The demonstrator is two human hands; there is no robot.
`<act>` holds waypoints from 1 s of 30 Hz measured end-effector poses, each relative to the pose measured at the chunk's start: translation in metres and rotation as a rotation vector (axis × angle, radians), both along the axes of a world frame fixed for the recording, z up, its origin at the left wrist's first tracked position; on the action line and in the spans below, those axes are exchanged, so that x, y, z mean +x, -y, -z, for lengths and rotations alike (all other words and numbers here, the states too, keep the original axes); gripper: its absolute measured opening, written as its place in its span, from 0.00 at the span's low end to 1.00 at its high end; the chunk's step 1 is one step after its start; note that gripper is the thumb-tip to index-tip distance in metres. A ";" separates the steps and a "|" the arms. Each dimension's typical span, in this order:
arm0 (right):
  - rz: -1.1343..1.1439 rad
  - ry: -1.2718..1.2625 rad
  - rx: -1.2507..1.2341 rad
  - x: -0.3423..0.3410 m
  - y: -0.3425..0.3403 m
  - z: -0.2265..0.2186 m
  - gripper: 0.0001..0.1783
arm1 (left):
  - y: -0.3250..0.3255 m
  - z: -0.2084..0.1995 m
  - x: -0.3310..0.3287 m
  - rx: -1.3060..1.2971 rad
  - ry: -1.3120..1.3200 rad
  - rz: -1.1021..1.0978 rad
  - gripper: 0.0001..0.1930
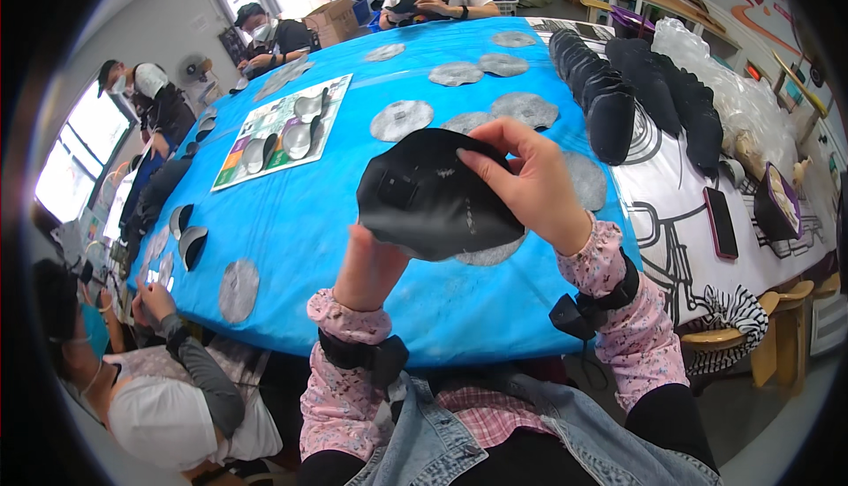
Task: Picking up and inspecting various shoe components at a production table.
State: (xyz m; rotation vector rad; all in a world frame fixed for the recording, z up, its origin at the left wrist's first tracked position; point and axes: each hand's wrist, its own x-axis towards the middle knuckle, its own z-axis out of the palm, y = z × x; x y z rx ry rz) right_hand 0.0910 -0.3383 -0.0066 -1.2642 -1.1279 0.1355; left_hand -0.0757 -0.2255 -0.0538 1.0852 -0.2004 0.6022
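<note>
Between my hands I hold a soft, rounded black sheet (433,199), tilted above the table. It has a small dark square patch on its left side and a few pale scuffs. My right hand (534,177) pinches its upper right edge between thumb and fingers. Underneath, my left hand (369,265) grips the lower left edge, its fingers mostly hidden by the sheet. A grey felt-like disc (495,254) lies partly covered below the sheet. Another grey disc (402,120) lies just beyond it, among several similar ones on the blue table cover (309,248).
Stacked black oval pieces (609,120) lie at the right, near clear plastic wrap (698,53). A phone (721,223) rests on the white drawn-on cover. Left of centre, a printed sheet (274,164) holds several shiny cup-shaped pieces. A co-worker (168,398) sits close at left; others work along the far side.
</note>
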 end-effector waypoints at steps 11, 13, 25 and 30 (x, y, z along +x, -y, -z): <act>-0.086 0.168 0.058 -0.061 0.001 -0.011 0.08 | 0.015 -0.009 -0.119 -0.104 -0.144 0.052 0.31; -0.058 0.261 0.113 -0.078 0.000 -0.013 0.08 | 0.031 -0.012 -0.127 -0.083 -0.214 -0.150 0.29; -0.397 0.171 -0.140 -0.112 0.022 -0.017 0.14 | 0.051 -0.026 -0.121 0.161 -0.129 -0.650 0.30; -0.158 0.552 -0.022 -0.114 0.020 -0.018 0.13 | 0.042 -0.027 -0.110 0.246 -0.151 -0.693 0.31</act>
